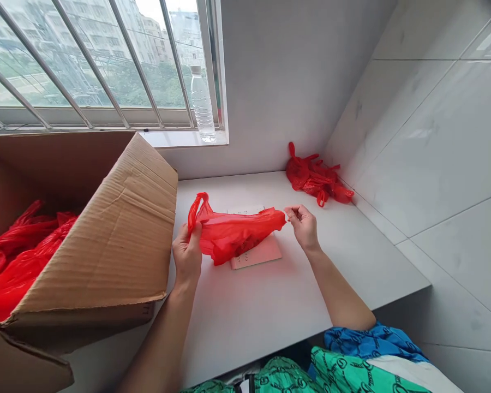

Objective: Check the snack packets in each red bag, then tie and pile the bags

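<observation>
A thin red plastic bag point(233, 232) is stretched between both hands just above the white counter point(270, 305). My left hand point(187, 254) pinches the bag's handle end, with one red loop standing up above the fingers. My right hand point(304, 225) pinches the bag's opposite edge, fingers closed on the film. Under the bag lies a pale paper card point(259, 254) with small print, flat on the counter and partly covered.
A large open cardboard box point(106, 240) with several red bags point(16, 256) inside stands at the left. A heap of red bags point(317, 179) lies in the far right corner by the tiled wall. A clear water bottle point(202, 103) stands on the barred window's sill.
</observation>
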Available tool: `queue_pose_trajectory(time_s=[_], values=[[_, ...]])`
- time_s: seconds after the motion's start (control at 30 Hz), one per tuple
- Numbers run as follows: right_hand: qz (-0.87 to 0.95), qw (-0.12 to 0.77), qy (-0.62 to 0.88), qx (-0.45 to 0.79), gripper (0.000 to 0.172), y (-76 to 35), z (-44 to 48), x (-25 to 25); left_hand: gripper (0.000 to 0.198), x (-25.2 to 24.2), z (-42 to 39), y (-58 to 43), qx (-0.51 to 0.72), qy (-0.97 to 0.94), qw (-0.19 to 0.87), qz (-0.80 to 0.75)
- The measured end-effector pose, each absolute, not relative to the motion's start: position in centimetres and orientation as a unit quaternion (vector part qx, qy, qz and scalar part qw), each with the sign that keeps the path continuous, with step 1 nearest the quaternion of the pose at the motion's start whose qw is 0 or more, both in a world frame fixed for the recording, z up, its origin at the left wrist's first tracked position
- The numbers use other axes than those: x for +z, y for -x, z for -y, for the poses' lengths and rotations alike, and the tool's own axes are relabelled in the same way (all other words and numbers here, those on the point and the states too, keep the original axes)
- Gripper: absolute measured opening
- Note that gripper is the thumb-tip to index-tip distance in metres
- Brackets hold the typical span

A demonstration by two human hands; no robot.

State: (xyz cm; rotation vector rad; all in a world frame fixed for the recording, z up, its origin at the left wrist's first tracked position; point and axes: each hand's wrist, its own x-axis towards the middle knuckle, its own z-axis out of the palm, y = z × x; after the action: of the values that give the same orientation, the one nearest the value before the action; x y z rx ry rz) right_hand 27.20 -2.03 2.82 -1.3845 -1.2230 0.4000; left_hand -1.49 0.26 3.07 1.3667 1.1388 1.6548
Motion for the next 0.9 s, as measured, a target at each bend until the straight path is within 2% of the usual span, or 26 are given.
queue_pose_trajectory(time_s=[0.13, 0.23, 0.33, 0.47, 0.7, 0.77, 0.87, 0.9], values=[[0.515, 0.639, 0.565, 0.081, 0.027, -27.3, 3.1, 4.5, 0.028, 4.2, 1.0, 1.1, 0.627, -0.591, 0.321, -0.394], [0.583, 0.65, 0.486, -0.032, 0.015, -25.3, 5.0, 6.8, 0.016, 5.1, 2.2, 0.8, 0.603, -0.663, 0.267, -0.354], [0.708, 0.575, 0.409, -0.04, 0.013, -22.6, 6.5, 8.4, 0.013, 5.6, 3.0, 0.6, 0.609, -0.686, 0.231, -0.323], [0.813, 0.434, 0.387, 0.03, 0.016, -19.8, 6.5, 8.7, 0.022, 5.7, 3.4, 0.7, 0.634, -0.679, 0.216, -0.301], [0.841, 0.338, 0.421, -0.027, 0.035, -18.9, 5.8, 7.0, 0.023, 5.5, 3.8, 1.0, 0.675, -0.64, 0.232, -0.284], [0.843, 0.303, 0.444, -0.024, 0.036, -19.0, 5.7, 6.7, 0.023, 5.6, 3.9, 1.1, 0.684, -0.631, 0.256, -0.262], [0.829, 0.244, 0.504, -0.005, 0.023, -19.2, 5.5, 6.0, 0.023, 5.6, 4.0, 1.2, 0.669, -0.639, 0.298, -0.235], [0.821, 0.224, 0.526, -0.002, 0.031, -19.3, 5.5, 5.7, 0.023, 5.6, 4.1, 1.3, 0.655, -0.651, 0.31, -0.227]])
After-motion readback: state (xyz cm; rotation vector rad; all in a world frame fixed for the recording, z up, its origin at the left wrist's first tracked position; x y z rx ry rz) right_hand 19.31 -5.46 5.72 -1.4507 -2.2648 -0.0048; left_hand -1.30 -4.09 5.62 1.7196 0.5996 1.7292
